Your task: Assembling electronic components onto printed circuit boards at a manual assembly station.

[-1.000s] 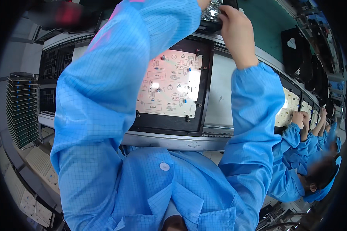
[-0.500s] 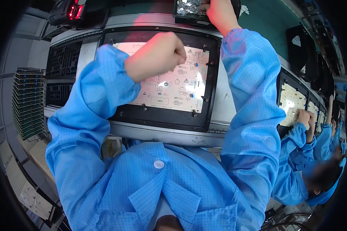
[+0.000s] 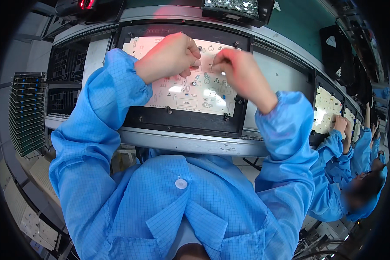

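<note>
A white circuit board (image 3: 190,93) lies in a black carrier frame (image 3: 182,123) on the conveyor in front of me. My left hand (image 3: 169,56) hovers over the board's upper middle, curled into a loose fist with its fingertips pinched; I cannot see anything in it. My right hand (image 3: 240,73) is just to the right of it, thumb and forefinger pinched on a small thin component (image 3: 211,66) held above the board. The two hands' fingertips are almost touching. Both my forearms are in blue smock sleeves.
A black bin of shiny small parts (image 3: 232,6) sits above the board. A rack of stacked boards (image 3: 26,112) stands at the left. To the right, another white board (image 3: 327,108) is worked on by a co-worker's hand (image 3: 340,123) in a blue sleeve.
My right hand has come down from the parts bin to the board. My left hand moved right and down, so both hands now meet over the board's upper middle.
</note>
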Tool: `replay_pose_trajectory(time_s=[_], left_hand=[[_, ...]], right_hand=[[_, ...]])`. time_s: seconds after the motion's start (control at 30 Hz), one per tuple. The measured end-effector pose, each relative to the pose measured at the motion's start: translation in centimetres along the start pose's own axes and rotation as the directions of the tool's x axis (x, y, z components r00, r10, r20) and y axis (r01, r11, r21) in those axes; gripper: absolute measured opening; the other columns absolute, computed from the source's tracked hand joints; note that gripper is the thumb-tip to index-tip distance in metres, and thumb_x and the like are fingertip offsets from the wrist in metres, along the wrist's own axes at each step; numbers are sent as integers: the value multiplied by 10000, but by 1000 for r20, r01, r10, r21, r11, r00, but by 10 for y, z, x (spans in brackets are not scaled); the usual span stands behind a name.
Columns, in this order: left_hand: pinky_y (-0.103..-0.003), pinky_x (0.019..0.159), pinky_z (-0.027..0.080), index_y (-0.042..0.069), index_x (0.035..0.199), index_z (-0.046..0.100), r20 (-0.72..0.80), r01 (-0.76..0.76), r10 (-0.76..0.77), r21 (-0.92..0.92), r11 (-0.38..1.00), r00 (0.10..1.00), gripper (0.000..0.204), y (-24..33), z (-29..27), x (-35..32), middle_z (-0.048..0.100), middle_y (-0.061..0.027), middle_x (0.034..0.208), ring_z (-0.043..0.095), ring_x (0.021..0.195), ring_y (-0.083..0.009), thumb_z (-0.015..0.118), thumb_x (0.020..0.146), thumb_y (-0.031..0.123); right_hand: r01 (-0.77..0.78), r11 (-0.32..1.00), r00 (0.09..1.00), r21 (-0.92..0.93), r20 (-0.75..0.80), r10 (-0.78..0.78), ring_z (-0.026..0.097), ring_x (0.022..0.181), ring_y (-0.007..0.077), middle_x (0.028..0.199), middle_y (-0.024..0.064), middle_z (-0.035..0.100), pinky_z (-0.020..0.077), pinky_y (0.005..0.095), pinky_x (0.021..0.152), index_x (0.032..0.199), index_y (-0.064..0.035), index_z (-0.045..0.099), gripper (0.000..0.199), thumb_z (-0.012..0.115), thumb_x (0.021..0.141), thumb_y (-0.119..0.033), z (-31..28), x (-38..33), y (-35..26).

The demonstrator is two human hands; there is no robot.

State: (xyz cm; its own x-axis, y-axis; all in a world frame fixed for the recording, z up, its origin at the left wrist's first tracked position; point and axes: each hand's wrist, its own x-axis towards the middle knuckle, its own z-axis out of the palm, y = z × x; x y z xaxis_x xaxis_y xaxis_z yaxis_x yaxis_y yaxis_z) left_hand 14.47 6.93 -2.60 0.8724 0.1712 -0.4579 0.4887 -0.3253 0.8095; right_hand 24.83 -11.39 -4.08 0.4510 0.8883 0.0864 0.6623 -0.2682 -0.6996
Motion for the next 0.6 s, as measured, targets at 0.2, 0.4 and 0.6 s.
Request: replay_pose_trajectory(time_s=[0.2, 0.4, 0.6], left_hand=[[-234, 552, 520, -44, 950, 719, 70, -90, 82, 120, 989, 994, 144, 14, -6, 2, 696, -88, 757, 640, 613, -98, 706, 836, 42], [-247, 557, 514, -52, 918, 720, -25, -215, 226, 232, 949, 974, 123, 15, 10, 22, 691, -83, 745, 617, 604, -93, 705, 820, 19], [-299, 603, 534, -47, 954, 719, -142, -312, 382, 362, 879, 913, 186, 30, 37, 48, 704, -143, 777, 665, 662, -162, 677, 805, 56]], right_hand=[[-47, 998, 999, -33, -16, 47, 692, 725, 248, 832, 165, 711, 544, 315, 685, 894, 48, 688, 91, 642, 828, 5, 12, -22, -6], [-303, 924, 950, 234, -9, 313, 642, 694, 118, 789, 87, 702, 523, 253, 648, 935, 36, 674, 81, 619, 888, -2, 0, -28, -1], [3, 980, 992, 197, -124, 22, 658, 727, 156, 837, 106, 691, 532, 272, 668, 973, 28, 651, 108, 600, 880, 44, 18, -47, 15]])
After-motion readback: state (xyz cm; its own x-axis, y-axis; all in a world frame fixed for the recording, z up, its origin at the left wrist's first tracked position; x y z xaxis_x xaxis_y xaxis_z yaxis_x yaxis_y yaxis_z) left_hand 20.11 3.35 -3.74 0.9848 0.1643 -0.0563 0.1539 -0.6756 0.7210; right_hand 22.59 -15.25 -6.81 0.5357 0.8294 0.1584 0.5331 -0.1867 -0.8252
